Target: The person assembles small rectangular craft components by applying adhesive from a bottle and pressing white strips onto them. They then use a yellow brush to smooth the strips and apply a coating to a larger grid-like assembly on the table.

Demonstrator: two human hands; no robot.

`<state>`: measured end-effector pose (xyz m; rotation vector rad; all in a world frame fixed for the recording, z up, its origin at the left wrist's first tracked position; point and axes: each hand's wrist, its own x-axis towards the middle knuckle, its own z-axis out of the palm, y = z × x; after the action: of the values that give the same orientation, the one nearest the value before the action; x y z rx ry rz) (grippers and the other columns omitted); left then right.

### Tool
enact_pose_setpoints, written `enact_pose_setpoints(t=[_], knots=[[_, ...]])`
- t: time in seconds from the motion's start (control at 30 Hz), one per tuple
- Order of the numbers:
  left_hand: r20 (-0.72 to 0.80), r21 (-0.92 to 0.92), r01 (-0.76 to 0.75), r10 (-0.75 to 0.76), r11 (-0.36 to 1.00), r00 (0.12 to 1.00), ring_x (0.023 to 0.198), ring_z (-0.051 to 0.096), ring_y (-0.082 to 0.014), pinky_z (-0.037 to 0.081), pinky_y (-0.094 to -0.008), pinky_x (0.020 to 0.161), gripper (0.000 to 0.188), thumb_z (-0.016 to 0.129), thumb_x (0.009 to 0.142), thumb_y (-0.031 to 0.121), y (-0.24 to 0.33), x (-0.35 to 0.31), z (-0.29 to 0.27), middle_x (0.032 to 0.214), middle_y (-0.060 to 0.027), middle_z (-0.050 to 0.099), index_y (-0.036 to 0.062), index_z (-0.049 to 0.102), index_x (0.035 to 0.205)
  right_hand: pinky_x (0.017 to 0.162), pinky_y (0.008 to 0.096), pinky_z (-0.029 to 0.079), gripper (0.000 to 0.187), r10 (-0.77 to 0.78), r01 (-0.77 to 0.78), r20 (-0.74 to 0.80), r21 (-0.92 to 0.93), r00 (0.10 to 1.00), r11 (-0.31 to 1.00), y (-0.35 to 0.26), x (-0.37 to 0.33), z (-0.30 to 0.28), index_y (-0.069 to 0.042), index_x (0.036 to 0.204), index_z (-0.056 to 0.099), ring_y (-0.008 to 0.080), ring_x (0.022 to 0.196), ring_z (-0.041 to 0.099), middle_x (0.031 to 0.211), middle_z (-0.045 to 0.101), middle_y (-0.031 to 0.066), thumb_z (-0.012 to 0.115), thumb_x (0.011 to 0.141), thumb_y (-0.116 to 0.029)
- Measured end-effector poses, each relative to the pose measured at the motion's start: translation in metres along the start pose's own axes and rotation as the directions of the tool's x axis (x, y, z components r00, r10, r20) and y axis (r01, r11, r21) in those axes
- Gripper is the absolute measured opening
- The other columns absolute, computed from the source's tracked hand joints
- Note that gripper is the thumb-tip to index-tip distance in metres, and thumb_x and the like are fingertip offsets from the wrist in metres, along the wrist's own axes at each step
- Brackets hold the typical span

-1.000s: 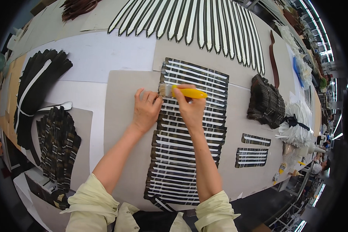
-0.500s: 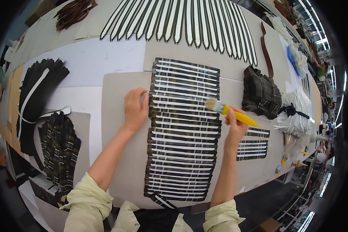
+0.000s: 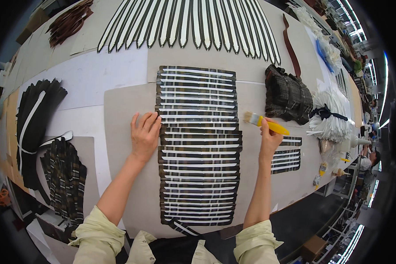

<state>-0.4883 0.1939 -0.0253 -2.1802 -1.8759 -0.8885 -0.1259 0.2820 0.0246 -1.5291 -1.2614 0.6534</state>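
- Workpiece: a panel of plaid strips [image 3: 198, 149], each carrying a narrow white band, lies on the grey board [image 3: 132, 193] directly in front of the person. The strips sit edge to edge, running crosswise.
- Loose piece: one short strip [image 3: 181, 228] lies aslant at the panel's near edge.
- Left hand [image 3: 145, 136]: palm down, at the left edge of the panel. Fingers are bent and slightly apart, fingertips at the strip ends; nothing appears clamped.
- Right hand [image 3: 271, 137]: fingers and thumb closed on the yellow handle of a flat brush [image 3: 273, 126].
- Brush position: to the right of the panel, bristles pointing left toward it — apart from the strips.
- Step in hand: judged to be brushing a coat across the laid-out strips, with the brush between strokes. Whether the bristles are loaded cannot be told.
- Next move: should call for bringing the bristles level onto the strips, with the left hand steadying the edge — light pressure, so that no strip shifts.
- Right of the panel: a small group of plaid strips [image 3: 287, 154], with a dark plaid bundle [image 3: 288, 94] beyond.
- Far side: a row of long black-and-white strips [image 3: 198, 26], points toward the person.
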Motion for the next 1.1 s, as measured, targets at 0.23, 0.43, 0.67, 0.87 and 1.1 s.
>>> enact_pose_setpoints(t=[0.23, 0.43, 0.67, 0.87, 1.1], knots=[[0.026, 0.011, -0.019, 0.019, 1.000, 0.999, 0.116, 0.059, -0.0235, 0.035, -0.0511, 0.109, 0.023, 0.068, 0.087, 0.006, 0.000, 0.002, -0.002, 0.120, -0.0056, 0.066, 0.0034, 0.070, 0.110, 0.054, 0.0192, 0.038, 0.011, -0.195, 0.123, 0.376, 0.207, 0.906, 0.970, -0.056, -0.073, 0.129, -0.007, 0.097, 0.073, 0.0043, 0.062, 0.051, 0.081, 0.067, -0.0029, 0.075, 0.090, -0.015], [0.032, -0.188, 0.114, -0.110, 0.976, 0.993, 0.117, 0.056, -0.0265, 0.035, -0.0482, 0.109, 0.023, 0.067, 0.088, 0.005, -0.004, 0.001, -0.005, 0.120, -0.0068, 0.063, 0.0043, 0.069, 0.110, 0.059, 0.0183, 0.042, 0.013, 0.137, -0.137, 0.004, 0.096, 0.991, 0.986, -0.023, -0.013, 0.005, -0.002, 0.102, 0.071, 0.0040, 0.067, 0.052, 0.080, 0.064, -0.0007, 0.071, 0.093, -0.012], [0.054, -0.230, 0.146, -0.137, 0.962, 0.989, 0.114, 0.055, -0.0288, 0.037, -0.0456, 0.105, 0.023, 0.069, 0.085, 0.005, -0.003, 0.005, -0.007, 0.117, -0.0074, 0.061, 0.0054, 0.069, 0.108, 0.065, 0.0202, 0.045, 0.013, -0.013, -0.097, 0.383, 0.267, 0.924, 0.959, -0.084, -0.083, 0.135, -0.002, 0.099, 0.072, 0.0055, 0.074, 0.056, 0.087, 0.068, 0.0006, 0.074, 0.091, -0.013], [0.003, -0.133, 0.112, -0.112, 0.985, 0.994, 0.114, 0.057, -0.0248, 0.035, -0.0497, 0.108, 0.023, 0.069, 0.086, 0.008, -0.006, -0.003, -0.005, 0.114, -0.0054, 0.063, 0.0069, 0.069, 0.109, 0.055, 0.0197, 0.041, 0.009, -0.062, 0.026, 0.341, 0.111, 0.938, 0.994, -0.066, -0.064, 0.132, 0.000, 0.096, 0.071, 0.0029, 0.061, 0.052, 0.073, 0.066, -0.0011, 0.072, 0.092, -0.009], [-0.023, -0.096, 0.101, -0.103, 0.990, 0.994, 0.114, 0.059, -0.0233, 0.032, -0.0525, 0.110, 0.021, 0.070, 0.086, 0.009, -0.002, 0.000, -0.003, 0.113, -0.0035, 0.065, 0.0060, 0.068, 0.106, 0.056, 0.0215, 0.042, 0.012, -0.162, 0.068, 0.477, 0.207, 0.864, 0.976, -0.091, -0.078, 0.185, 0.001, 0.096, 0.069, 0.0047, 0.060, 0.052, 0.072, 0.067, 0.0015, 0.073, 0.090, -0.010]])
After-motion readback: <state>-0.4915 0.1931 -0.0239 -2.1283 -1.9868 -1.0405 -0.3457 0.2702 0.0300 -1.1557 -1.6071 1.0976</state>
